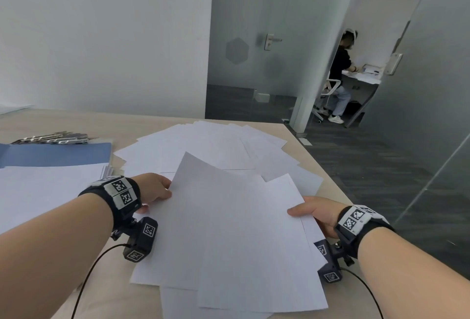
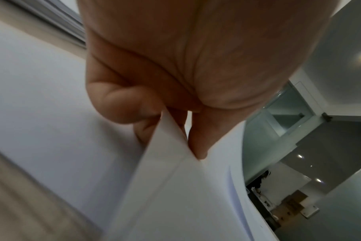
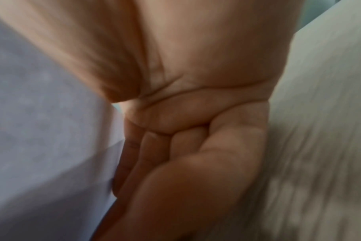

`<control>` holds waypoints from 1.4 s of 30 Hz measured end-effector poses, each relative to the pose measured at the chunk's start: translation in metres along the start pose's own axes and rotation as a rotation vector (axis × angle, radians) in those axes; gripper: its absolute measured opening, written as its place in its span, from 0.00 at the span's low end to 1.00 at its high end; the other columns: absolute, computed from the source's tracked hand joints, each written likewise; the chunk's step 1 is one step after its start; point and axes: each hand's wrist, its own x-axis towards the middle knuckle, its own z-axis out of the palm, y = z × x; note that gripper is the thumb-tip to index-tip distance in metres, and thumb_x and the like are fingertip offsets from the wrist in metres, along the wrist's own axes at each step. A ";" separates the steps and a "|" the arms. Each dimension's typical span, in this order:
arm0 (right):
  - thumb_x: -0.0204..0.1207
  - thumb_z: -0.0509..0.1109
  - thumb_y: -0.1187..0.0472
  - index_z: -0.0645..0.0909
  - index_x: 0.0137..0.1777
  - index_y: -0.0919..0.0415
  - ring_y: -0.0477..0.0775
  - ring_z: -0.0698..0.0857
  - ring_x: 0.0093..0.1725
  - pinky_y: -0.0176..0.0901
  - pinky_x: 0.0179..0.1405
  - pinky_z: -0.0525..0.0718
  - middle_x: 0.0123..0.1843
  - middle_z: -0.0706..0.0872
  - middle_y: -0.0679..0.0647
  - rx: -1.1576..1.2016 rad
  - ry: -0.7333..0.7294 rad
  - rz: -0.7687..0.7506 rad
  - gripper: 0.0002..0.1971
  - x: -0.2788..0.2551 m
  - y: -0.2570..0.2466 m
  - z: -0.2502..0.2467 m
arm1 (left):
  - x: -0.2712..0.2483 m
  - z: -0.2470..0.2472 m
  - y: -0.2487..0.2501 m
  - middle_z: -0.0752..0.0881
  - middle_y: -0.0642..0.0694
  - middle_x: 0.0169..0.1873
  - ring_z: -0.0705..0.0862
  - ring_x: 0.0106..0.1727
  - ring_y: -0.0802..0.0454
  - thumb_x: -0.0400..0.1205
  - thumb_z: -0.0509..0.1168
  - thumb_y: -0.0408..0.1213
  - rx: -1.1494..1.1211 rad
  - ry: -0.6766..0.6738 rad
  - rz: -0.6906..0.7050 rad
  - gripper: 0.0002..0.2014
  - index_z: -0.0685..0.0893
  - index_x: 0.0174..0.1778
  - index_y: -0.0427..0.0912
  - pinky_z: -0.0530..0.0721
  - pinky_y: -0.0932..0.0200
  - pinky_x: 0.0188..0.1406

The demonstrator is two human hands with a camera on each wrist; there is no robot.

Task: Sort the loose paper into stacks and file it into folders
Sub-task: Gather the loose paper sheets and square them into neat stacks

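two hands work at a pale wooden tabletop (image 1: 76, 125). the left hand (image 1: 152, 187) has its grip clamped on the left edge of a bundle of white sheets (image 1: 229, 229), and the left wrist view shows the fingers (image 2: 198, 143) curled under the paper with the edges of the sheets fanned between them. the right hand (image 1: 314, 213) has its grip closed on the right edge of the same bundle, thumb on top; in the blurred right wrist view its fingers (image 3: 155, 146) curl in against the paper edge. the bundle is held over the near middle of the tabletop, its sheets skewed against one another so that several corners stick out; the exact number of sheets cannot be told. beyond it, toward the far right corner, one loose spread of white paper (image 1: 211, 143) lies fanned and overlapping on the surface, also too many to count. to the left lies one squared white stack (image 1: 45, 186), and behind that one blue folder (image 1: 58, 153) lies flat. just past the folder sits one cluster of metal binder clips (image 1: 56, 138), their count unclear. each wrist wears one black band with coded markers. through a glass doorway at the right, one other person (image 1: 340, 74) sits at a desk.
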 end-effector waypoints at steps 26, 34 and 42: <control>0.79 0.72 0.70 0.84 0.64 0.74 0.68 0.92 0.48 0.54 0.41 0.92 0.58 0.90 0.70 0.310 0.178 -0.285 0.15 -0.009 -0.011 0.026 | -0.022 0.045 -0.004 0.93 0.37 0.50 0.91 0.45 0.41 0.78 0.79 0.39 -0.797 -0.024 0.091 0.20 0.85 0.64 0.38 0.88 0.48 0.49; 0.78 0.77 0.65 0.88 0.59 0.68 0.67 0.92 0.52 0.57 0.53 0.91 0.54 0.93 0.64 0.339 0.326 -0.407 0.12 -0.014 -0.014 0.042 | -0.031 0.059 -0.003 0.93 0.35 0.47 0.93 0.40 0.34 0.72 0.83 0.41 -0.895 -0.016 0.065 0.28 0.83 0.64 0.34 0.92 0.37 0.43; 0.87 0.66 0.49 0.88 0.56 0.60 0.58 0.92 0.50 0.45 0.50 0.88 0.52 0.94 0.54 0.082 0.344 -0.412 0.16 -0.020 -0.020 0.062 | -0.046 0.066 -0.005 0.92 0.29 0.51 0.91 0.52 0.26 0.77 0.77 0.29 -0.780 -0.144 -0.018 0.18 0.86 0.62 0.32 0.86 0.25 0.58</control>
